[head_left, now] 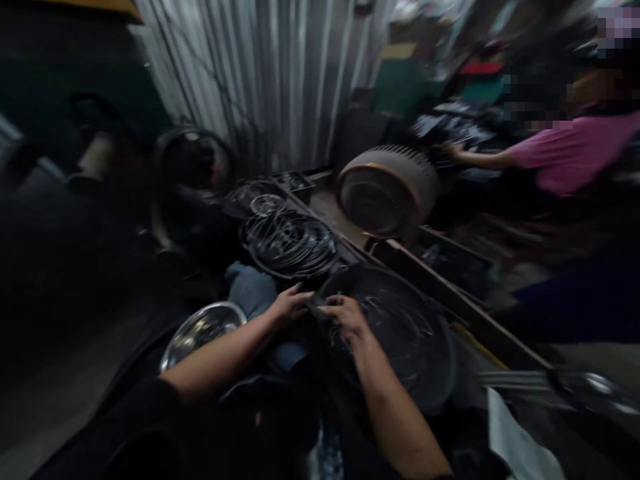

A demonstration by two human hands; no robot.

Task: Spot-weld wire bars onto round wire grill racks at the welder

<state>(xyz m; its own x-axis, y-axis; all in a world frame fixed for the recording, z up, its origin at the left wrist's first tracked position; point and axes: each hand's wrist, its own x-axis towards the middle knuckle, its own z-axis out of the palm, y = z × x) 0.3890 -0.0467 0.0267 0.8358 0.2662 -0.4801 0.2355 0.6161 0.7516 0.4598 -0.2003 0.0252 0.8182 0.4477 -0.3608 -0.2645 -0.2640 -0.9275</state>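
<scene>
My left hand (289, 305) and my right hand (346, 317) meet in the middle of the view, fingers curled round a small dark part (316, 305) held between them; the blur hides what it is. Under my right hand lies a large dark round pan or disc (415, 333) with faint scratches. A blue cloth (253, 290) lies beneath my left wrist. A shiny metal bowl (203, 330) sits to the left of my left forearm.
A stack of wire rings (290, 243) lies beyond my hands. A ribbed electric motor (387, 190) stands farther back. A long wooden rail (450, 297) runs diagonally to the right. A person in a pink shirt (570, 153) reaches over parts at the upper right. Corrugated sheet wall (280, 73) stands behind.
</scene>
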